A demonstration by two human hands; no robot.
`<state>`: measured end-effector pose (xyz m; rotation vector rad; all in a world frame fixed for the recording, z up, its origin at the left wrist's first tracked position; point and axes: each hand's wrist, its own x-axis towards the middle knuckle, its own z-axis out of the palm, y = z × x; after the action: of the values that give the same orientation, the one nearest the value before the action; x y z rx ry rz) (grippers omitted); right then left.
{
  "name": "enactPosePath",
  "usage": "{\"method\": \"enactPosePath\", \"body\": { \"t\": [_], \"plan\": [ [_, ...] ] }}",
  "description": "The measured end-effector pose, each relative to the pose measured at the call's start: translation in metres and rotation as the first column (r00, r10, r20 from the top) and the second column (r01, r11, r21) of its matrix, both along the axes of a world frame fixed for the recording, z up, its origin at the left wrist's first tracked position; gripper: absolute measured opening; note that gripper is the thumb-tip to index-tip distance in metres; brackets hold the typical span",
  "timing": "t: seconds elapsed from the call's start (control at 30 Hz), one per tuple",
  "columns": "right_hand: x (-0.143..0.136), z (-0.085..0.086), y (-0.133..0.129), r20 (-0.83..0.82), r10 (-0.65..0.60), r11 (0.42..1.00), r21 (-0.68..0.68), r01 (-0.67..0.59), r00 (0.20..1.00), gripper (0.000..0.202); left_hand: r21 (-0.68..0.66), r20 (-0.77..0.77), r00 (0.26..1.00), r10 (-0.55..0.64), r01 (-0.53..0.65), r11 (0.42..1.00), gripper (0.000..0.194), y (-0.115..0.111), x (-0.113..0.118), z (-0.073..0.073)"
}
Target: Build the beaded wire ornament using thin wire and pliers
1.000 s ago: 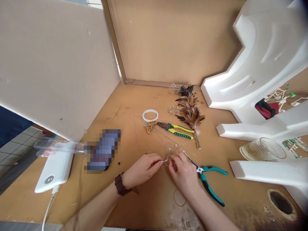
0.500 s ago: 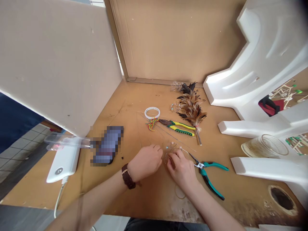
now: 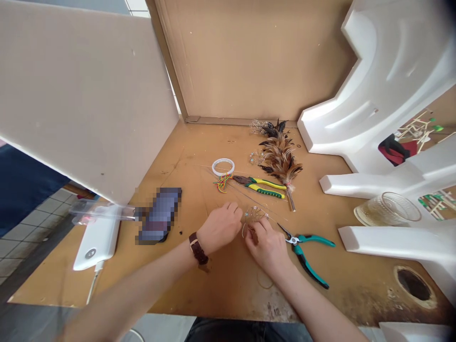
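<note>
Over this stained tabletop (image 3: 167, 289), a cardboard wall (image 3: 242, 61) standing beyond both, my right hand (image 3: 270, 244) is pinching beaded wire (image 3: 255, 215) just ahead of it, while my left hand (image 3: 221, 229) is resting curled alongside, its hold hidden.

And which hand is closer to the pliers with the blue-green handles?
Right. The right hand is close beside those pliers, just to their left; the left hand is farther off, on the other side of the right hand.

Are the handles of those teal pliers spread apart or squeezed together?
Spread apart: the teal pliers lie by the right hand, with their two handles forming a wide V.
</note>
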<state>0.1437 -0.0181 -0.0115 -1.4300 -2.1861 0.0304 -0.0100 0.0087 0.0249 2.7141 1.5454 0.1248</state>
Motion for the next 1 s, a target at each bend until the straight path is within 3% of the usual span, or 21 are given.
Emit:
{"method": "enactPosePath", "body": {
  "t": [0.1,0.23,0.5,0.63,0.83,1.0],
  "plan": [
    [0.001,0.001,0.0,-0.022,0.008,1.0,-0.003,-0.008,1.0,0.011,0.003,0.205,0.977,0.06,-0.062,0.998,0.013,-0.005,-0.004,-0.015],
    [0.002,0.001,0.0,-0.015,0.025,1.0,-0.004,-0.025,1.0,0.014,0.006,0.459,0.887,0.046,-0.055,0.998,0.018,-0.008,-0.006,-0.029],
    [0.001,0.004,0.001,0.022,0.021,1.0,0.023,-0.021,1.0,0.015,-0.053,0.697,0.716,0.029,0.011,0.999,0.03,-0.011,-0.007,-0.022],
    [-0.001,0.004,-0.003,0.086,0.023,0.998,0.052,-0.027,0.996,0.014,-0.14,0.766,0.637,0.09,0.028,0.99,0.031,-0.015,-0.005,-0.016],
    [-0.004,0.0,-0.008,0.17,0.02,0.997,0.075,-0.033,0.985,0.012,-0.228,0.804,0.537,0.257,-0.12,0.966,0.018,-0.014,0.005,-0.016],
    [-0.004,-0.002,-0.007,0.139,0.022,0.998,0.055,-0.03,0.99,0.013,-0.353,0.806,0.461,0.371,-0.129,0.927,0.015,-0.012,0.006,-0.017]
  ]
}}
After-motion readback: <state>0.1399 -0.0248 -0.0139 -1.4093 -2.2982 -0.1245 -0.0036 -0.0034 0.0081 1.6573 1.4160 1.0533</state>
